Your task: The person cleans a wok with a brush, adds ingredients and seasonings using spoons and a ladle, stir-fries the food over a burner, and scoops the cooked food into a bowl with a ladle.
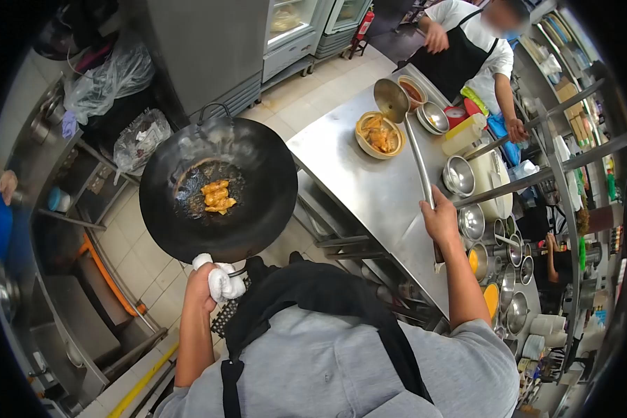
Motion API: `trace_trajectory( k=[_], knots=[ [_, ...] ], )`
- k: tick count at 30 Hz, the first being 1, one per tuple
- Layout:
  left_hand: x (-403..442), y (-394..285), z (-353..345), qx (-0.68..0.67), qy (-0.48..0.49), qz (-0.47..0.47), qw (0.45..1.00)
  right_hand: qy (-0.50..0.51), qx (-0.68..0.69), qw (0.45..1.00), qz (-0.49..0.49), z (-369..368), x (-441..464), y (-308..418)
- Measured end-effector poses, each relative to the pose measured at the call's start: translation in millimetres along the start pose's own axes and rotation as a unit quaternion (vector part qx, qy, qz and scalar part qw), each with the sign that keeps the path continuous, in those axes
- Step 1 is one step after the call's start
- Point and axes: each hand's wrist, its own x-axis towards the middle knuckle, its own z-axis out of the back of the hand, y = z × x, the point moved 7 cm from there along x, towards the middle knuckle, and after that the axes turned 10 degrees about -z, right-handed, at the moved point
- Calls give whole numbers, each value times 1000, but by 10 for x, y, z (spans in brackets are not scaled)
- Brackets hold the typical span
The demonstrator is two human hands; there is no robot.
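My left hand [203,287] is closed around a white cloth [227,281] at the near handle of a large black wok [265,167]. Several glazed brown-orange food pieces [218,196] lie in the wok in a little dark liquid. My right hand [442,221] is wrapped round the long handle of a metal ladle [391,101], whose bowl is over the steel counter. Just below the ladle's bowl, a round tan bowl [361,144] on the counter holds more pieces of similar food.
The steel counter [348,174] carries metal bowls [458,175], a yellow squeeze bottle [465,134] and a bowl of red sauce [412,90]. A co-worker in a black apron [460,56] stands across it. Shelf rails [529,182] cross at right. A tall steel cabinet [205,52] stands beyond the wok.
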Motion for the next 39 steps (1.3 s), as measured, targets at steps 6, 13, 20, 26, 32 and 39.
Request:
trace_trajectory(
  k=[6, 13, 20, 26, 32, 39],
  knots=[
    [54, 13, 27, -10, -8, 10, 1000, -70, -151, 986, 3, 95, 87, -142],
    [164, 13, 58, -14, 4, 13, 1000, -66, -248, 966, 26, 221, -193, -226],
    [271, 119, 153, -31, 2, 21, 999, -45, -295, 954, 7, 416, -360, -292],
    [199, 0, 49, -57, -20, 16, 998, -20, -281, 960, -1, 346, -449, -369],
    [20, 73, -89, -124, 1, 59, 991, 104, 181, 972, -104, 161, -519, -204],
    [1441, -310, -276, -187, 59, 60, 979, 427, 324, 829, -161, -1324, -387, 1663]
  ],
)
